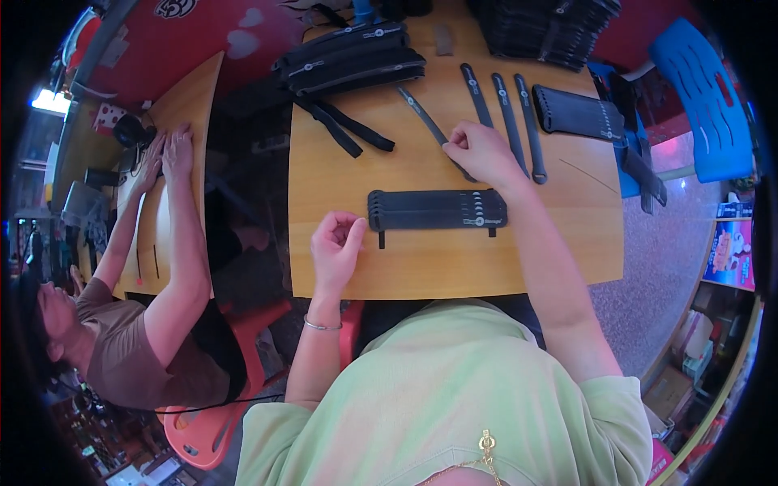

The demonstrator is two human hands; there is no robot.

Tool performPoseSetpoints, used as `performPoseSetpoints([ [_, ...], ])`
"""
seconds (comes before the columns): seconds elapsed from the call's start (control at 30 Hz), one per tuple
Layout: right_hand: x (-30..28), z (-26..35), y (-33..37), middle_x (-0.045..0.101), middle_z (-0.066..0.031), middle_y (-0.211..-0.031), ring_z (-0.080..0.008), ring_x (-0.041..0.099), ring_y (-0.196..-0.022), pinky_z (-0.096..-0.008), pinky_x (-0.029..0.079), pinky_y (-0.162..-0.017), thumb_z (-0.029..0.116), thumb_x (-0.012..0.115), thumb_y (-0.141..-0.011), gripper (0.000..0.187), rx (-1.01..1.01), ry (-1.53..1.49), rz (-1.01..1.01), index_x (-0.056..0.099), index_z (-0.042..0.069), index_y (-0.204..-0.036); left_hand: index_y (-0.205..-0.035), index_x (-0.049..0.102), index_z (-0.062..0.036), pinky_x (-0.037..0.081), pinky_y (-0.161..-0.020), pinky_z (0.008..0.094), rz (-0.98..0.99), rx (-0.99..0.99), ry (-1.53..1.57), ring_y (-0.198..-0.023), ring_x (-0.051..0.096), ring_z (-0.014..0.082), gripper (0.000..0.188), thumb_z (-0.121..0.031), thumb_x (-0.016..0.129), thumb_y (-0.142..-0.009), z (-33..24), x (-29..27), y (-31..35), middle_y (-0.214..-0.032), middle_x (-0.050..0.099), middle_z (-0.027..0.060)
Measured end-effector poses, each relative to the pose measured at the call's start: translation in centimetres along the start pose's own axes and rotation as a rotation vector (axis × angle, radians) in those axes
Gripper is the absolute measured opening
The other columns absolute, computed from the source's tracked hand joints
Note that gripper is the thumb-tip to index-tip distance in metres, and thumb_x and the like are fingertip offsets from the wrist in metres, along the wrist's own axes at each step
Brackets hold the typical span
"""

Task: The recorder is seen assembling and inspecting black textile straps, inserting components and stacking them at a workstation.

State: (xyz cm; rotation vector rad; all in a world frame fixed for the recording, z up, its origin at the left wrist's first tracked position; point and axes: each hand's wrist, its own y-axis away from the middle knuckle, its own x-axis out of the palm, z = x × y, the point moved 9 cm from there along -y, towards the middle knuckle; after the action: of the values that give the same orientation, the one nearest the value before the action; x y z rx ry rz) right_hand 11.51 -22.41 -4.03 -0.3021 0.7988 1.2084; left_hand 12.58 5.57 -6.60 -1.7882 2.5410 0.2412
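A dark grey strap [423, 115] with a rounded end lies slantwise on the wooden table, and my right hand [480, 154] pinches it near its lower part. To the right are three similar loose straps [509, 121], partly behind that hand. Nearer to me, a flat bundle of black straps [433, 209] lies crosswise, with white print at its right end and two narrow dark tabs sticking out below. My left hand [337, 247] is beside the bundle's left end, its fingers curled with nothing visible in them.
Stacks of black strap bundles [352, 61] stand at the back left, and more [543, 28] at the back right. Another bundle [579, 112] lies right. Two black bands [344, 130] lie left. A blue chair [701, 101] stands right; a co-worker [154, 332] works at another table left.
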Motion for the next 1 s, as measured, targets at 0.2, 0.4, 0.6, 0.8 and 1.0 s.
performPoseSetpoints([
  [0.2, -1.2, 0.9, 2.8, 0.06, -0.0089, -0.073, -0.0193, 0.06, -0.068, -0.0299, 0.047, -0.065, 0.017, 0.063, -0.081, 0.018, -0.006, -0.13, 0.02, 0.06, 0.001, -0.087, -0.102, 0.057, 0.001, 0.042, -0.058, 0.0159, 0.139, 0.053, 0.103, -0.066, 0.054, 0.0032, 0.019, -0.006, 0.063, -0.086, -3.3, 3.2, 1.0, -0.084, 0.061, 0.0019],
  [0.4, 0.8, 4.3, 8.4, 0.052, 0.0018, -0.08, -0.0035, 0.051, -0.062, -0.0151, 0.043, -0.054, 0.003, 0.06, -0.083, 0.033, -0.011, -1.023, 0.154, 0.054, 0.001, -0.115, -0.118, 0.051, 0.0002, 0.047, -0.063, 0.0191, 0.39, 0.02, 0.198, -0.076, 0.058, 0.0069, 0.039, -0.007, 0.066, -0.083, -6.2, 9.2, 2.3, -0.106, 0.06, 0.0101],
  [0.6, 2.6, 3.5, 11.2, 0.055, 0.0002, -0.088, -0.0051, 0.054, -0.069, -0.0178, 0.046, -0.062, -0.002, 0.056, -0.081, 0.047, 0.03, -1.16, 0.248, 0.048, 0.0, -0.127, -0.099, 0.056, 0.0021, 0.05, -0.063, 0.0232, 0.42, 0.153, -0.075, -0.077, 0.064, 0.0138, 0.016, 0.002, 0.06, -0.083, -6.3, 9.9, 2.5, -0.09, 0.062, 0.0101],
  [0.8, 3.0, 4.3, 12.8, 0.058, -0.0005, -0.092, -0.0087, 0.053, -0.083, -0.0238, 0.043, -0.078, 0.0, 0.056, -0.084, 0.02, -0.114, -1.248, 0.381, 0.063, 0.002, -0.102, -0.094, 0.06, 0.0021, 0.05, -0.061, 0.0237, 0.363, 0.343, -0.166, -0.07, 0.064, 0.0152, 0.013, 0.006, 0.06, -0.082, -7.7, 9.0, 2.7, -0.081, 0.062, 0.0091],
  [1.0, 0.5, 1.5, 12.7, 0.052, 0.0003, -0.084, -0.0081, 0.05, -0.069, -0.0209, 0.041, -0.063, -0.002, 0.056, -0.083, 0.011, -0.13, -1.122, 0.17, 0.064, 0.003, -0.09, -0.093, 0.064, 0.0018, 0.049, -0.058, 0.0217, 0.293, 0.17, -0.197, -0.065, 0.062, 0.0114, 0.013, 0.004, 0.064, -0.08, -5.4, 5.9, 2.6, -0.078, 0.063, 0.0069],
])
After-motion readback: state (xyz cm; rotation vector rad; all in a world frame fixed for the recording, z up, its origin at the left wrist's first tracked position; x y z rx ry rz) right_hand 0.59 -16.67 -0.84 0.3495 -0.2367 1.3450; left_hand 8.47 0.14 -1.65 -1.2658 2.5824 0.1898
